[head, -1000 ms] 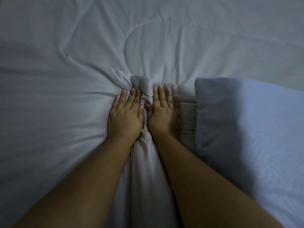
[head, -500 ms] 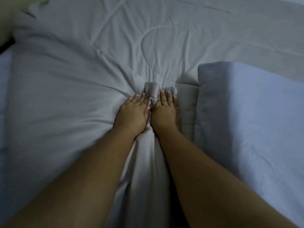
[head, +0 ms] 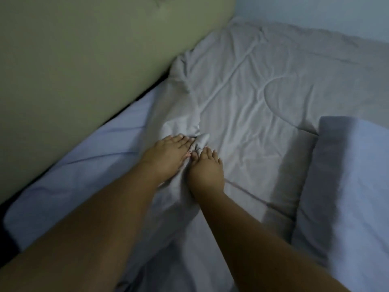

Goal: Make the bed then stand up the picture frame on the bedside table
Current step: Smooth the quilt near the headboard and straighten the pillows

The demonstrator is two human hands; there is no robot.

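A grey quilted blanket (head: 263, 85) lies wrinkled across the bed. My left hand (head: 166, 154) and my right hand (head: 207, 171) lie side by side on it, palms down, with a bunched fold of the blanket (head: 199, 142) gripped between them. A light blue pillow (head: 347, 186) lies at the right, partly on the blanket. A pale blue bedsheet (head: 84, 165) shows at the left, uncovered by the blanket. The picture frame and the bedside table are out of view.
A padded olive-green headboard (head: 84, 60) runs diagonally along the left side of the bed. A pale blue wall (head: 315, 11) stands behind the bed at the top right. A dark gap runs between headboard and mattress.
My view has swung left, so the headboard and the bare sheet now show. Both hands have kept their grip on the bunched blanket, which now lies further toward the headboard side.
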